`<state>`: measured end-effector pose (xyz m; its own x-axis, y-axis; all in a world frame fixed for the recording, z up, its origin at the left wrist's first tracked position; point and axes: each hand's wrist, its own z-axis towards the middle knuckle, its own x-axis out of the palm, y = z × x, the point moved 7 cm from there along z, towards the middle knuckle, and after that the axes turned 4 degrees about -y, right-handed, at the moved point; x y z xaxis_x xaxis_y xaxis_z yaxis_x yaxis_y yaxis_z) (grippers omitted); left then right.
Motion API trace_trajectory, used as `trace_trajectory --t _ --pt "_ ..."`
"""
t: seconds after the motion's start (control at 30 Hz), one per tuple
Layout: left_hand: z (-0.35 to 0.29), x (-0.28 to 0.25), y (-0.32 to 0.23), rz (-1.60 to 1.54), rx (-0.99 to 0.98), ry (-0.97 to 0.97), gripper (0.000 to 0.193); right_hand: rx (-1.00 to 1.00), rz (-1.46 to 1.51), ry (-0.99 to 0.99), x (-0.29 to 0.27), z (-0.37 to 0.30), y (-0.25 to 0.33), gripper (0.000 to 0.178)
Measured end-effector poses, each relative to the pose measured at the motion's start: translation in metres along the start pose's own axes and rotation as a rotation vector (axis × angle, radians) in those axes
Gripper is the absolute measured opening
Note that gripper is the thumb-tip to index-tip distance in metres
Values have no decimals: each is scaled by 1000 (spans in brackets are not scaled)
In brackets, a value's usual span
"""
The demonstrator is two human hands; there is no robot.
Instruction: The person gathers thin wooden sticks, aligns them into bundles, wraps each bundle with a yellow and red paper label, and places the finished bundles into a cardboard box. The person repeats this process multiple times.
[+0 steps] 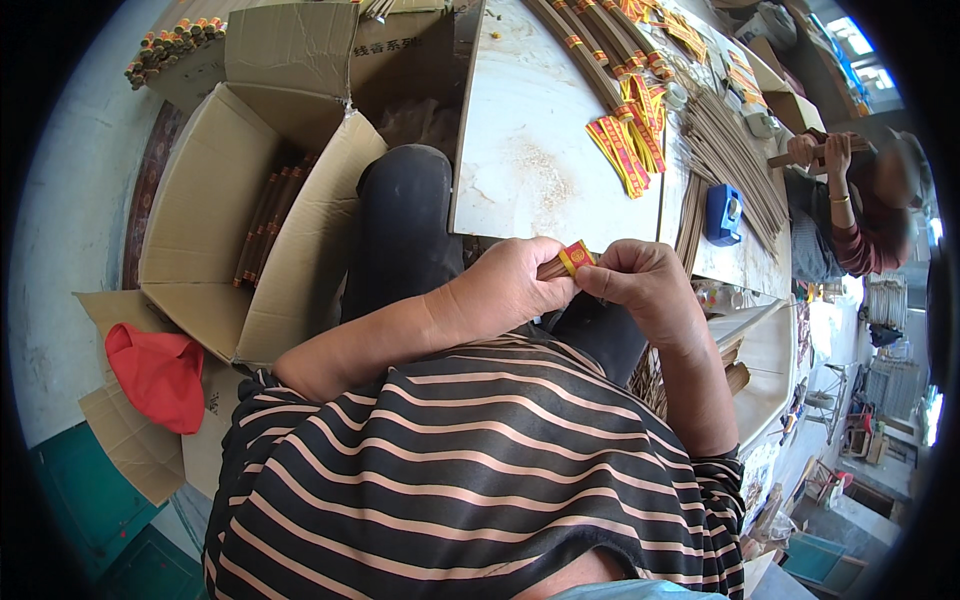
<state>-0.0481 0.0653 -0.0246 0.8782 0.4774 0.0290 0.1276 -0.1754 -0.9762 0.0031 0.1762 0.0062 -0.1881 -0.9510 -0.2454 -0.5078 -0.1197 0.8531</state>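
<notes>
Gripping sticks (550, 269) in the curled left hand (507, 287), probably for steadiness, while pinching the paper band (577, 257) with the right hand (643, 285).

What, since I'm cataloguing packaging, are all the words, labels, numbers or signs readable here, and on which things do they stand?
Brown cardboard box beyond the open carton: large dark characters, legible, but I don't transcribe printed text.
Yellow-and-red band on the stick bundle: round emblem; any lettering too small to read.
Red-and-yellow strips on the table: print too small to read.
</notes>
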Motion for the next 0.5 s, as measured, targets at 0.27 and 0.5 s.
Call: trace_trajectory --t 0.27,0.5 --pt "-1 1 1 -52 10 5 25 -9 -118 -5 -3 0 1 15" --pt "-1 1 2 -150 -40 23 36 -79 -104 -13 -3 0 -3 22"
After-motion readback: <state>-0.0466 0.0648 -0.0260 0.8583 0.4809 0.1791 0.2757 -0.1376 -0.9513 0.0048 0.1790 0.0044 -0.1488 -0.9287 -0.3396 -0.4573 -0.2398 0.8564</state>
